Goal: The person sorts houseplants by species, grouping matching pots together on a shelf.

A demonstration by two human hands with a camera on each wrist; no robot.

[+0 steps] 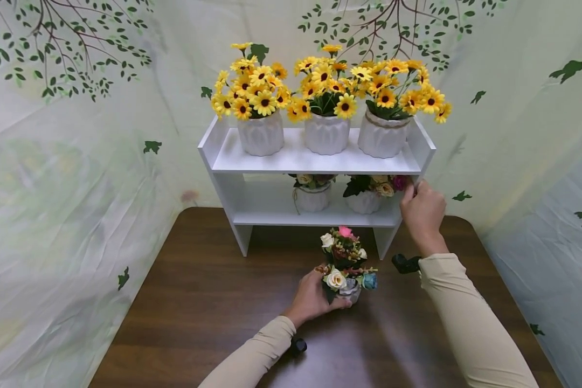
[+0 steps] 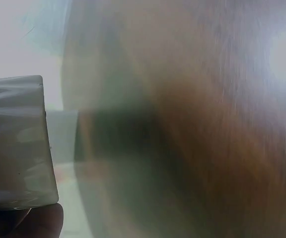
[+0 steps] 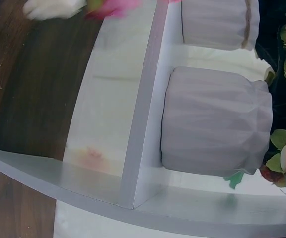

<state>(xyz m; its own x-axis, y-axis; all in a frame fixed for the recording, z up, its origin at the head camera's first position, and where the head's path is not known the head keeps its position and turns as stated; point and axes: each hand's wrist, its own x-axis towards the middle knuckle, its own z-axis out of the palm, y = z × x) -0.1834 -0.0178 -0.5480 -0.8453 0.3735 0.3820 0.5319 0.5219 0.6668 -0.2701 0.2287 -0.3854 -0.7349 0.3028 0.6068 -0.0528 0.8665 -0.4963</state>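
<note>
In the head view my left hand (image 1: 315,296) grips a small pot of artificial flowers (image 1: 337,279), cream, pink and blue roses, held above the table in front of the shelf. Its glossy white pot (image 2: 14,144) shows at the left of the left wrist view, with a fingertip against its base. My right hand (image 1: 424,215) holds the right side panel of the white two-tier shelf (image 1: 291,210), its fingers bent at the panel's edge. Close by on the lower tier stand two white pots of roses, a right one (image 1: 364,202) and a left one (image 1: 312,198).
Three white pots of yellow daisies, left (image 1: 261,136), middle (image 1: 327,133) and right (image 1: 383,137), line the top tier. The shelf stands on a dark wooden table (image 1: 199,302). Behind hangs a pale leaf-patterned cloth (image 1: 77,178).
</note>
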